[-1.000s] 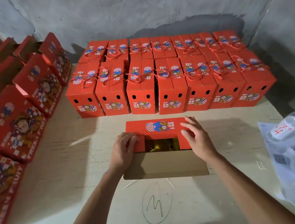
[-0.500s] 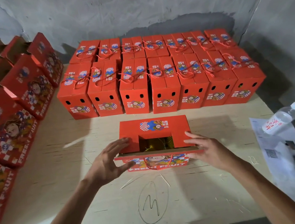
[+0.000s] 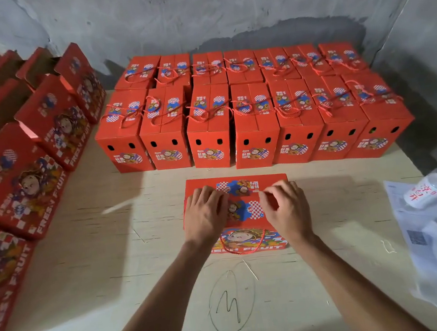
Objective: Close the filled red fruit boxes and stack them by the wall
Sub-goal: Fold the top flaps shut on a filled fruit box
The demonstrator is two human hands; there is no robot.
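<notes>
One red fruit box [image 3: 241, 212] stands mid-worktop [image 3: 146, 256], flaps folded down. Left hand [image 3: 204, 216] presses flat on its top, fingers straight. Right hand [image 3: 286, 209] rests on top, fingers curled, pinching the flap edge. Closed boxes [image 3: 249, 112] stand in two rows at the worktop's far edge.

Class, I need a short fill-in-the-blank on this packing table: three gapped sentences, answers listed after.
1. Both hands, left hand and right hand, rest on top of one ____ box.
2. The closed boxes by the wall stand in ____ rows.
3. The water bottle lies on the table's ____ side.

Answers: red; two; right
</notes>
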